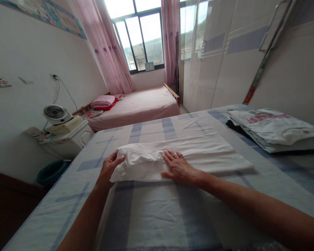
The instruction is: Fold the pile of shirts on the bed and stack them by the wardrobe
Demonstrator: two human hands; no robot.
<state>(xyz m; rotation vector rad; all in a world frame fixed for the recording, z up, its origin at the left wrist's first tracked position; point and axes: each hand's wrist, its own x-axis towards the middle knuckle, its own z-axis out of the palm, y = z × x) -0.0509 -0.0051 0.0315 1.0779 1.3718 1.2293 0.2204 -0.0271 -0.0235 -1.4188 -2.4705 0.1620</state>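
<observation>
A white garment (211, 150), folded into a long strip, lies across the blue-and-white checked bedsheet (151, 209). Its left end is bunched and wrinkled. My left hand (110, 169) grips that end, thumb on top and fingers partly hidden beneath the cloth. My right hand (179, 167) lies flat on the middle of the strip with its fingers spread. The garment's right end tapers to a corner on the sheet.
A stack of folded shirts (279, 130) rests at the bed's right side. Beyond are a pink-covered bed (146, 104) and a white wardrobe (219, 62). A small fan (56, 113) stands on a bedside cabinet at left, near a dark green bin (52, 172).
</observation>
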